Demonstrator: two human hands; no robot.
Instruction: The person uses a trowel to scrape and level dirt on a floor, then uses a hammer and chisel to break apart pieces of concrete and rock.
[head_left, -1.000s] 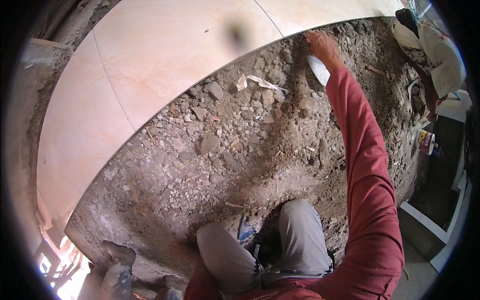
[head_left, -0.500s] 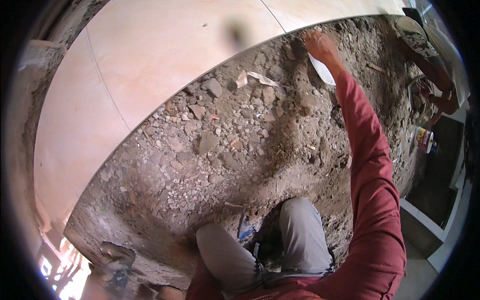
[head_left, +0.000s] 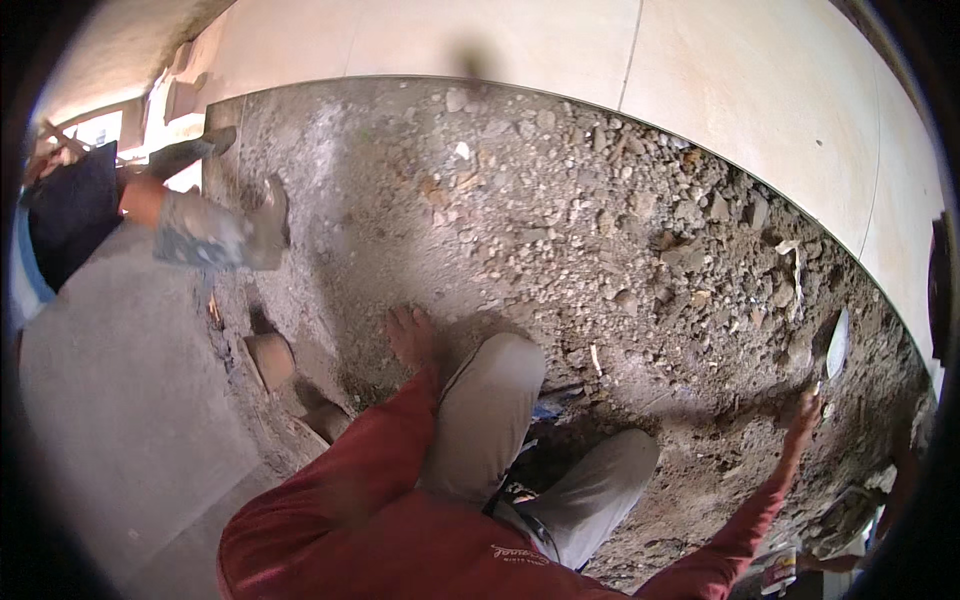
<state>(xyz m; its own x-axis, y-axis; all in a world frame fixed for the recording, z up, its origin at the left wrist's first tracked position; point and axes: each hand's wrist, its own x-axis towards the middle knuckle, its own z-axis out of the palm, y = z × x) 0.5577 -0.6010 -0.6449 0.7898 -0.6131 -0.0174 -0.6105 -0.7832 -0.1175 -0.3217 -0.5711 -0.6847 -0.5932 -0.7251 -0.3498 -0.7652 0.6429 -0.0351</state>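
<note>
My right hand (head_left: 806, 408) reaches out to the right, low over the rubble, its fingers closed on the handle of a trowel. The trowel's pale metal blade (head_left: 838, 345) points away from me toward the tile edge. At the left, my left hand (head_left: 410, 338) lies on the dirt beside my knee, fingers spread, holding nothing. Between the hands and the tiles is a bed of broken stone and soil (head_left: 560, 230).
Large cream tiles (head_left: 740, 90) border the rubble on the far side. A torn pale scrap (head_left: 792, 262) lies near them. At the left stands another person's boot (head_left: 265, 225), by a grey floor (head_left: 130, 390). A small container (head_left: 778, 572) sits at lower right.
My view has swung left, so the rubble and trowel appear farther right. My left hand has come into sight on the dirt. The trowel blade now points away from my right hand.
</note>
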